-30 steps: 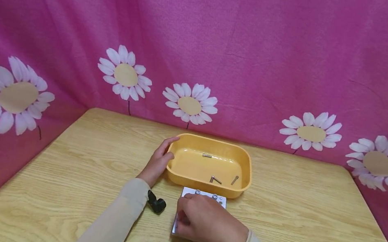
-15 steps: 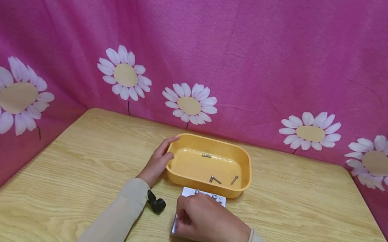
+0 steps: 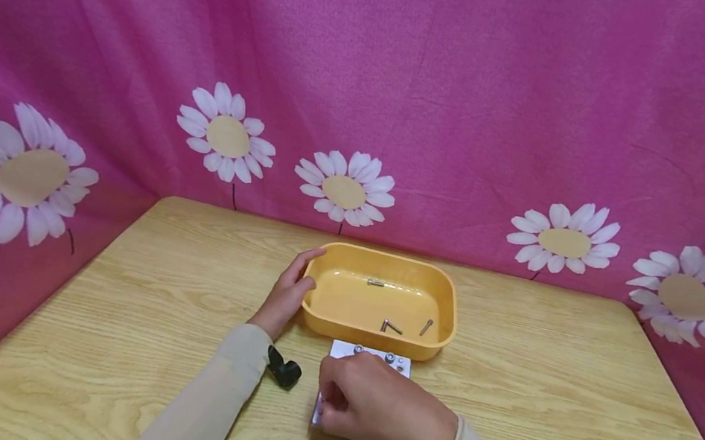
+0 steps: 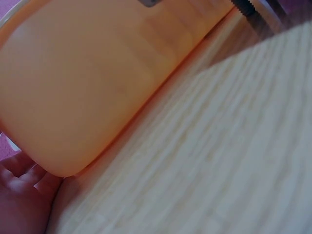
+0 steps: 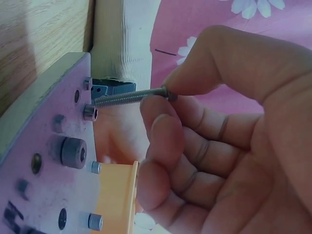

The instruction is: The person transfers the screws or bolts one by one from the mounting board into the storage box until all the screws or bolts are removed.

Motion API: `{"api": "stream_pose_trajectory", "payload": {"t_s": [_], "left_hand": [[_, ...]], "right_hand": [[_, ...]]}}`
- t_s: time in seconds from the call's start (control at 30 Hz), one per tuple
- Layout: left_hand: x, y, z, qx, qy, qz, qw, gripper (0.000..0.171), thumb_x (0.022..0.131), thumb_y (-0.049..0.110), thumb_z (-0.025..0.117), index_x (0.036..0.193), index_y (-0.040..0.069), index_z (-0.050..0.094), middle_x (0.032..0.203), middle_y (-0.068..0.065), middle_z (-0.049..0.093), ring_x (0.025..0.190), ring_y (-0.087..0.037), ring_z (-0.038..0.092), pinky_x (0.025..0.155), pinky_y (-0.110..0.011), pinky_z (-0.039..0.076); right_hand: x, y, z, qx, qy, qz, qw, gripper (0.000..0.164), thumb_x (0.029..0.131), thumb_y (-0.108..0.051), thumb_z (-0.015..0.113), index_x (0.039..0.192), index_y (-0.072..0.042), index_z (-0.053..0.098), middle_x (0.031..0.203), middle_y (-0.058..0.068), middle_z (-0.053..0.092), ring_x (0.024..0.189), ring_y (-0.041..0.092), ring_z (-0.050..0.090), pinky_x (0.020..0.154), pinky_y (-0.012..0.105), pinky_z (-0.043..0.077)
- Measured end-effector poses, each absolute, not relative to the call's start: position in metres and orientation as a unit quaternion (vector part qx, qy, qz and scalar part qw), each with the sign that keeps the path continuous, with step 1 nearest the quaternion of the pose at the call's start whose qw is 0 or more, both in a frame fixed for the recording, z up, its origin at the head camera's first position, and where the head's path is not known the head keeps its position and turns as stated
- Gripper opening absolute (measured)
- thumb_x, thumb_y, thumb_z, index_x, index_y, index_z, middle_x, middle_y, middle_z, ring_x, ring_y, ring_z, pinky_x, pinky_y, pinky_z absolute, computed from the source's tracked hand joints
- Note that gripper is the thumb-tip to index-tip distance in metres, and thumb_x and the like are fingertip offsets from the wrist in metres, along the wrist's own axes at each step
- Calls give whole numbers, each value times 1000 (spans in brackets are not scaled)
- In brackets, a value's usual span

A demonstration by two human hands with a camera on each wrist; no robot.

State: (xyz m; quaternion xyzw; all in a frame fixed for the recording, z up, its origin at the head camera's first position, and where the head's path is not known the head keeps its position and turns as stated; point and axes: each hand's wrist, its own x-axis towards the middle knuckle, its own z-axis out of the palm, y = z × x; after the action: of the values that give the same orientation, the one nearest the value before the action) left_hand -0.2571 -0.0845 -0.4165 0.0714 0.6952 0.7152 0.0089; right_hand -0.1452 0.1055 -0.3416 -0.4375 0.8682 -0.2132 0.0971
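My right hand (image 3: 383,405) pinches a bolt (image 5: 129,97) between thumb and fingers near its head, as the right wrist view shows. The threaded end points at the metal plate (image 5: 46,117); whether they touch I cannot tell. Socket-head bolts (image 5: 74,152) of different sizes and several holes are on the plate's face. In the head view the plate lies in front of the yellow bin, mostly hidden under my right hand. My left hand (image 3: 282,300) holds the left end of the yellow bin (image 3: 376,340), thumb at the rim and fingers round the far corner.
Several loose bolts (image 3: 376,283) lie in the yellow bin. The wooden table (image 3: 539,382) reaches back to a pink curtain (image 3: 449,113) with printed daisies. A black wrist camera (image 3: 284,370) is strapped at the left sleeve.
My right hand has shifted very slightly over the plate. The left hand, the bin and the loose bolts keep their places.
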Motion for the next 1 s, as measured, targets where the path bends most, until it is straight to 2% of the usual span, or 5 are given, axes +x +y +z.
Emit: {"api": "stream_pose_trajectory", "payload": {"t_s": [0.2,0.43,0.73,1.0], "left_hand": [[-258,-85,-418,73,695,715,8,60,86,-5,41,145,8,40,155,-11,30,139,-29,31,107,-39,33],[-258,-84,-417,69,703,708,5,60,86,-4,41,145,9,41,156,-10,29,142,-24,25,111,-39,27],[-258,-84,-418,69,702,709,4,60,86,-4,41,144,9,42,156,-9,29,143,-24,24,112,-39,26],[-258,-84,-417,70,698,713,2,59,86,-4,41,144,8,42,155,-10,30,142,-25,26,111,-39,27]], "right_hand": [[-145,106,-341,-438,866,-220,99,15,78,-15,68,76,-22,55,62,-16,48,59,-1,45,53,16,39],[-145,105,-340,-435,865,-226,104,16,79,-13,68,76,-22,56,63,-15,47,60,-1,45,54,16,39],[-146,104,-340,-430,865,-230,118,17,83,-15,68,78,-22,54,62,-15,47,60,-1,46,55,17,41],[-147,106,-343,-451,861,-224,67,20,79,-15,67,76,-24,49,63,-16,44,61,-2,45,56,15,39]]}}
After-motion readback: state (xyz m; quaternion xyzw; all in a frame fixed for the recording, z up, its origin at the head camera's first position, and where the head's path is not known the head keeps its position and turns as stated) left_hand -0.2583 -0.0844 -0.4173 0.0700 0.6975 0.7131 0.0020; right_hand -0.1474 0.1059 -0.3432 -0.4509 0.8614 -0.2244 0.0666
